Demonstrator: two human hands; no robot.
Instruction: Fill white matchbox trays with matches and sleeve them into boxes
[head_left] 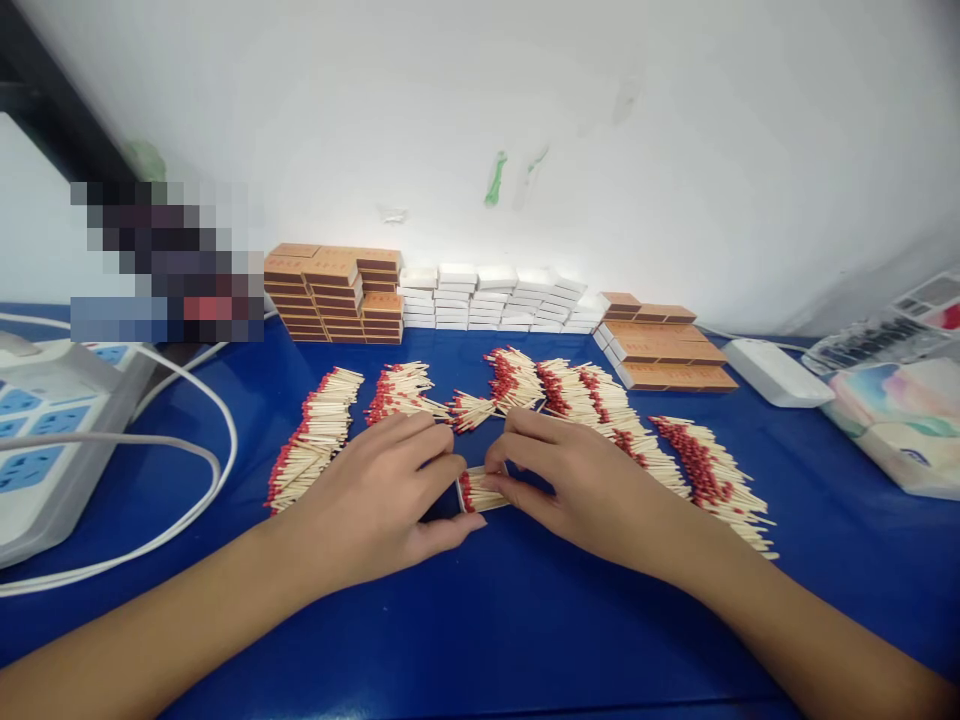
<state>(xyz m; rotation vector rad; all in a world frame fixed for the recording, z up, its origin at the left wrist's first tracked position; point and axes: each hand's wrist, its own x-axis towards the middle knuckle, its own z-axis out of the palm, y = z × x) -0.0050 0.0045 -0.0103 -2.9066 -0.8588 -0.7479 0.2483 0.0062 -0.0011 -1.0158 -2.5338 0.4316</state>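
A small white matchbox tray (460,495) filled with red-headed matches (478,496) lies on the blue table between my hands. My left hand (382,490) curls around the tray's left end, thumb along the near side and fingers at the far side. The fingers and thumb of my right hand (574,475) are pinched over the right part of the tray, against the matches; they hide that end. Just beyond my hands lie heaps of loose matches, among them a left heap (319,430), a middle heap (517,378) and a right heap (709,470).
Along the wall stand brown matchboxes (337,290), stacked white trays (491,298) and more brown boxes (667,350). A power strip (52,430) with white cables (225,430) is at left. At right are a white adapter (776,372) and a tissue pack (900,420).
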